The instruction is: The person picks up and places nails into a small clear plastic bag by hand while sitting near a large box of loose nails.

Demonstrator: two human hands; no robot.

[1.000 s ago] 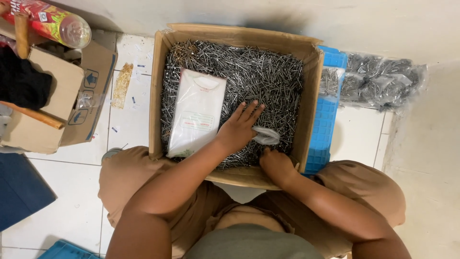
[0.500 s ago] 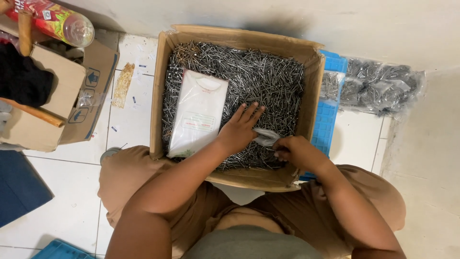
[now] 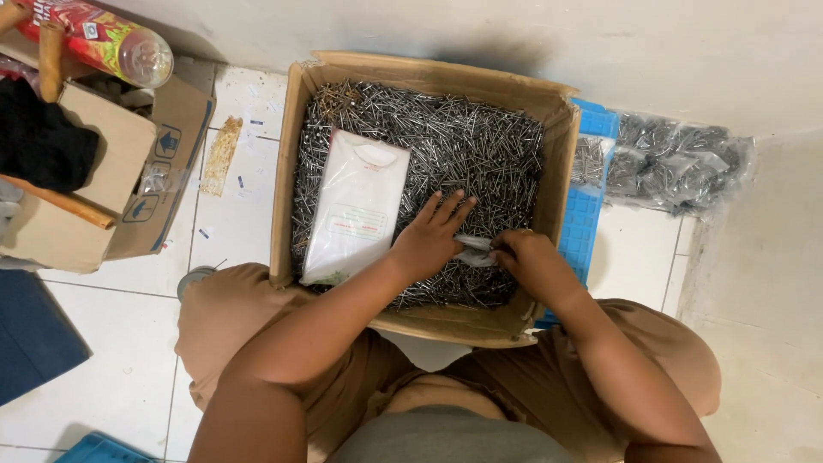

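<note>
A cardboard box [image 3: 289, 171] on the floor is full of loose steel nails [image 3: 463, 141]. A white plastic packet [image 3: 357, 206] lies flat on the nails at the box's left side. My left hand [image 3: 429, 238] rests on the nails in the middle, fingers spread, thumb side against a small clear plastic bag [image 3: 472, 250]. My right hand [image 3: 527, 260] is inside the box's right part, fingers pinched on that small bag's edge.
Clear bags filled with nails [image 3: 677, 163] lie on a blue plastic tray [image 3: 583, 219] right of the box, against the wall. At left stand an open carton [image 3: 129, 163] with dark cloth and a wooden stick, and a clear bottle with a red label [image 3: 103, 39].
My right hand moved from the box's near rim into the box and took hold of the small clear bag. My left hand stayed on the nails.
</note>
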